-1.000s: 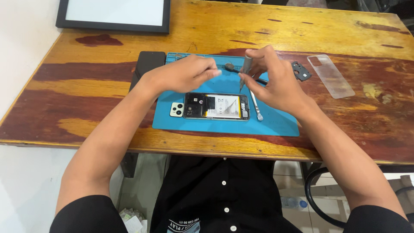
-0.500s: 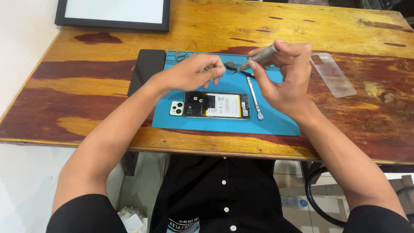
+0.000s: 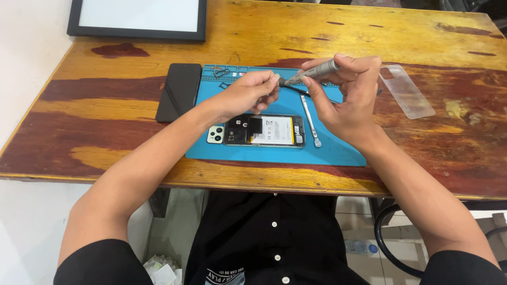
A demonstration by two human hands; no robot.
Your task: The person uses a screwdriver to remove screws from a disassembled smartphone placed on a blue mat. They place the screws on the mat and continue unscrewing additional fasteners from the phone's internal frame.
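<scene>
My right hand (image 3: pixel 348 92) holds a grey screwdriver (image 3: pixel 316 71) nearly level above the blue work mat (image 3: pixel 338 150), its tip pointing left. My left hand (image 3: pixel 252 94) has its fingertips pinched at that tip; whether a small part is between them I cannot tell. Below both hands an opened phone (image 3: pixel 261 131) lies on the mat with its back off, battery and camera block showing. A thin metal pry tool (image 3: pixel 310 122) lies on the mat just right of the phone.
A black phone back cover (image 3: pixel 179 91) lies left of the mat. A clear case (image 3: pixel 406 91) lies to the right on the wooden table (image 3: pixel 105 137). A black-framed white board (image 3: pixel 138 18) sits at the far left corner.
The right hand has lifted the screwdriver from upright over the mat to nearly level. The left fingertips have come up to meet its tip.
</scene>
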